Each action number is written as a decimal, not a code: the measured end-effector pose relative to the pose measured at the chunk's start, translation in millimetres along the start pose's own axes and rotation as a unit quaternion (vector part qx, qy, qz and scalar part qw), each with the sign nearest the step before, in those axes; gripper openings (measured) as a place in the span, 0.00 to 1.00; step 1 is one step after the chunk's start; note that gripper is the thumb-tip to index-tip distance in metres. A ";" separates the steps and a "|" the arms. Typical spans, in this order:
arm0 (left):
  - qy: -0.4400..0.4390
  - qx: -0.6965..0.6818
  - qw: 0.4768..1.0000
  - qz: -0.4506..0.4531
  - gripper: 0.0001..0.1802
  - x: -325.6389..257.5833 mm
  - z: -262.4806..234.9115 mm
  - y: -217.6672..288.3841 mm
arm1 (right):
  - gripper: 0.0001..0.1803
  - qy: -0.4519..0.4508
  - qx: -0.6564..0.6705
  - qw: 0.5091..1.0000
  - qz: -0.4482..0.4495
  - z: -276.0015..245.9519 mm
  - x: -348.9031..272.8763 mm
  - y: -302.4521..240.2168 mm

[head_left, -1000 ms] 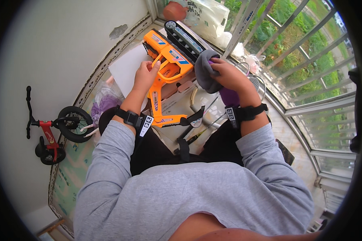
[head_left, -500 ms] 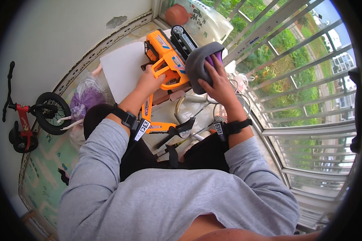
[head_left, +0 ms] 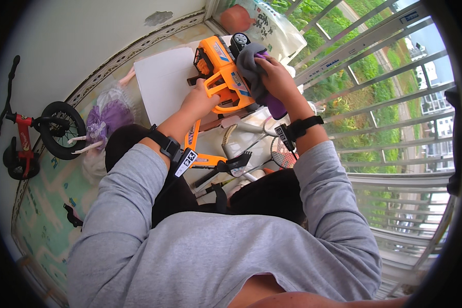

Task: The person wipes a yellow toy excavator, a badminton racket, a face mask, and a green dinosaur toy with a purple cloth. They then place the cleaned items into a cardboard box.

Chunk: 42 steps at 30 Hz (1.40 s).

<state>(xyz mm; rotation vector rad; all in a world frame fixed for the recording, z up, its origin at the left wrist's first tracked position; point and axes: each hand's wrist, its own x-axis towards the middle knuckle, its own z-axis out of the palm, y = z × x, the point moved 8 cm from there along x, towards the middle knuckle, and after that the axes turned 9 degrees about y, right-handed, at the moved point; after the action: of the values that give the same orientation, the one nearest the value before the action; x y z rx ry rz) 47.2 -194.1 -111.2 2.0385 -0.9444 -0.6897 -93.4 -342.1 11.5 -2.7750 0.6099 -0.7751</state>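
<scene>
One orange toy digger [head_left: 223,66] is right in front of the person, and it looks tipped on its side. Its body is long from top to bottom, leaning a little so the low end goes right. The back end points up and away, and the cab end points down toward the person. Its black track [head_left: 239,41] is on the side by the window bars. The orange arm [head_left: 209,160] comes down, then bends right to a black scoop [head_left: 238,163]. A white sheet [head_left: 161,84] sits to the left of the body. A gray and purple cloth [head_left: 249,66] is up against the track side. The right hand [head_left: 277,78] is clamped on this cloth. The left hand [head_left: 201,100] has its fingers wrapped around the orange cab frame [head_left: 214,84].
</scene>
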 end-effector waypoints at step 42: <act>-0.239 -0.244 0.934 -0.103 0.25 -29.3 20.8 -10.6 | 0.29 0.069 0.031 0.994 -0.084 -18.6 -117.1 -102.5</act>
<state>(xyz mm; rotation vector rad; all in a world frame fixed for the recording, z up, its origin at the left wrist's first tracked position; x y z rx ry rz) 19.3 -174.6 -127.1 1.5585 -0.7206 -1.4279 -160.0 -200.5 4.3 -2.7587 0.3724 -1.0103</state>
